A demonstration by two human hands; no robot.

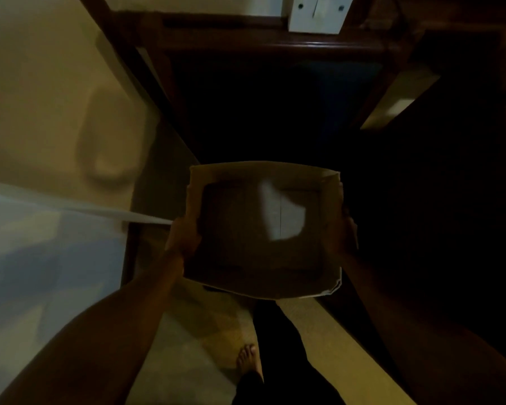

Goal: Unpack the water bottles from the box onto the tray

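At frame centre, my left hand (pixel 183 238) and right hand (pixel 346 235) clasp the box (pixel 263 229); its thin walls could buckle and slip.

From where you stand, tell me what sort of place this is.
Probably a dim room at home. A bare foot stands on pale floor beside dark wooden furniture, a wall switch plate above it. Both hands hold an open cardboard box.

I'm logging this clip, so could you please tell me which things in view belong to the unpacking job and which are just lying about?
Part of the job:
- cardboard box, no bottles visible inside, a pale patch on its floor
- left hand and right hand, holding its two sides

Just lying about:
- white switch plate on the wall
- dark wooden frame
- bare foot on the floor
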